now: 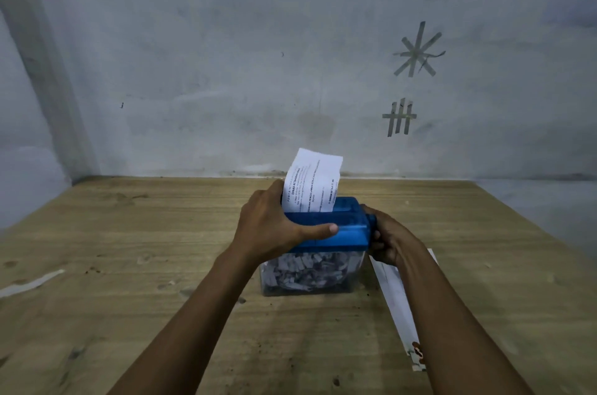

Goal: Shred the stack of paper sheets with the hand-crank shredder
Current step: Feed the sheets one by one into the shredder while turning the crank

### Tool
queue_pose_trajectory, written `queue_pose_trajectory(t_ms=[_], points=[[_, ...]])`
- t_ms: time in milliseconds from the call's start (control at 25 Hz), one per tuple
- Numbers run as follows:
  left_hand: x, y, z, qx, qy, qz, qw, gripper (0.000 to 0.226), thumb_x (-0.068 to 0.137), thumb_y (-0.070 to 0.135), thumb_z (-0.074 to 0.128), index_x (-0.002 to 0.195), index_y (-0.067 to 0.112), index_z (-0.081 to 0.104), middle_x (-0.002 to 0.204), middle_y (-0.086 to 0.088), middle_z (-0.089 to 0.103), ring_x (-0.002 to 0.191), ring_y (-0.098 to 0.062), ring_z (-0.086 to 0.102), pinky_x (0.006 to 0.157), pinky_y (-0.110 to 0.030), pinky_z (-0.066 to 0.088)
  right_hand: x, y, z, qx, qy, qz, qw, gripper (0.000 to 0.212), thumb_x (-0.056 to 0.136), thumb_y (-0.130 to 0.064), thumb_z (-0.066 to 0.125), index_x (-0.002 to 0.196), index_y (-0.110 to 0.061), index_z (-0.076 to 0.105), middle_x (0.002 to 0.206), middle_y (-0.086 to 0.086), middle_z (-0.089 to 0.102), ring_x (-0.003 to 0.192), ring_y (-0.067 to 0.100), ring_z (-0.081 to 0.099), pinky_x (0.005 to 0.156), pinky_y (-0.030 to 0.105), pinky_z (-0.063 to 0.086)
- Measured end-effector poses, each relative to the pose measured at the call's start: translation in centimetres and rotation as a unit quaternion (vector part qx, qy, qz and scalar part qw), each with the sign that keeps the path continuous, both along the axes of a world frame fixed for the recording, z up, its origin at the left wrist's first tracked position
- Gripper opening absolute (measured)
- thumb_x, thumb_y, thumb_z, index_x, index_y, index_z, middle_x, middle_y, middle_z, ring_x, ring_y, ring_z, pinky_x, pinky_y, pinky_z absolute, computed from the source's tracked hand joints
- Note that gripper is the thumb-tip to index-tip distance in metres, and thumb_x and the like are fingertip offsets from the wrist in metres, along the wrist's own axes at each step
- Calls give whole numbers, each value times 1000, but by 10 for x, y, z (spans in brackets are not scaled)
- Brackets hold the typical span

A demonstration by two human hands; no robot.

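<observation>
The left hand (271, 226) clamps the blue shredder head (350, 233), thumb laid across its front face. The right hand (391, 243) curls round the crank (372, 221) at the head's right end, hiding most of it. A printed sheet (311, 183) stands upright in the feed slot. Below, the clear bin (307, 272) holds shreds. The unit sits mid-table (129, 249). A paper strip (399, 301) lies just right of it, partly under the right forearm. Tape marks (418, 50) are on the wall.
</observation>
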State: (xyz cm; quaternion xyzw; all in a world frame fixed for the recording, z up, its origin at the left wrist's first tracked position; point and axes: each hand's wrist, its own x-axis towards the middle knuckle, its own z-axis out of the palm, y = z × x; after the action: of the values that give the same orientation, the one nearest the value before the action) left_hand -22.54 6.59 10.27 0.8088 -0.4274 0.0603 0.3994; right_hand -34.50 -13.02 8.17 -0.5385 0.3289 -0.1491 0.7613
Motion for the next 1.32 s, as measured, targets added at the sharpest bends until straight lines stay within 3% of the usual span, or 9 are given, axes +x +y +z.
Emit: queue_pose_trajectory(t_ms=[160, 360, 480, 600, 720, 840, 1000, 1200, 1320], points=[[-1, -2, -3, 11, 3, 46, 999, 118, 38, 106, 53, 126, 27, 50, 117, 9, 63, 96, -13, 61, 74, -35, 60, -11, 9, -4, -4, 70, 9, 998, 25, 105, -21, 42, 92, -8, 58, 58, 2, 55, 36, 5, 37, 30, 14, 21], [-1, -2, -3, 21, -6, 61, 998, 120, 38, 107, 52, 126, 26, 53, 117, 8, 65, 97, -15, 62, 76, -39, 59, -54, 44, -11, -205, 149, -3, 967, 39, 106, -33, 37, 79, -13, 57, 49, -4, 47, 42, 9, 37, 40, 21, 29], [-1, -4, 0, 44, -21, 60, 997, 121, 37, 109, 47, 125, 26, 53, 115, 7, 66, 97, -16, 62, 77, -40, 58, -77, 56, 2, -379, 142, -48, 913, 49, 105, -37, 37, 68, -12, 56, 50, -3, 48, 47, 9, 43, 52, 24, 33], [0, -1, 1, 54, -32, 37, 997, 117, 42, 107, 48, 126, 25, 52, 112, 9, 64, 95, -16, 62, 78, -39, 59, -70, 60, 21, -486, 124, -136, 854, 57, 104, -35, 40, 52, -12, 46, 45, -1, 41, 43, 11, 39, 50, 26, 28], [2, 2, 2, 37, -9, -2, 999, 108, 46, 99, 58, 125, 26, 53, 111, 9, 64, 94, -14, 62, 78, -36, 59, -51, 56, 32, -482, 105, -227, 839, 56, 104, -26, 41, 50, -10, 41, 49, 4, 43, 47, 17, 38, 51, 30, 27], [6, 1, 3, 24, -11, -39, 999, 102, 50, 91, 70, 127, 25, 55, 113, 10, 65, 96, -12, 63, 78, -33, 60, -37, 47, 46, -469, 67, -246, 846, 52, 103, -25, 40, 53, -10, 41, 52, 6, 44, 50, 19, 39, 54, 32, 29], [8, 9, 0, -6, 38, -133, 990, 95, 56, 73, 85, 135, 31, 54, 122, 16, 66, 105, -4, 65, 82, -23, 59, -5, 22, 73, -435, 49, -202, 876, 48, 100, -32, 36, 57, -12, 43, 54, 9, 48, 52, 25, 49, 59, 33, 40], [5, 3, -1, -22, 23, -122, 992, 101, 51, 81, 80, 135, 31, 55, 125, 16, 66, 105, -4, 64, 84, -29, 60, 21, -6, 37, -301, 108, -105, 942, 41, 99, -30, 36, 67, -9, 50, 58, 9, 49, 51, 22, 43, 55, 28, 34], [4, 2, -4, -41, 25, -93, 995, 105, 48, 87, 74, 134, 29, 54, 124, 14, 65, 104, -7, 64, 83, -32, 61, 22, 1, 14, -207, 59, -111, 970, 31, 97, -24, 42, 69, -13, 46, 64, 7, 49, 55, 21, 44, 57, 29, 36]])
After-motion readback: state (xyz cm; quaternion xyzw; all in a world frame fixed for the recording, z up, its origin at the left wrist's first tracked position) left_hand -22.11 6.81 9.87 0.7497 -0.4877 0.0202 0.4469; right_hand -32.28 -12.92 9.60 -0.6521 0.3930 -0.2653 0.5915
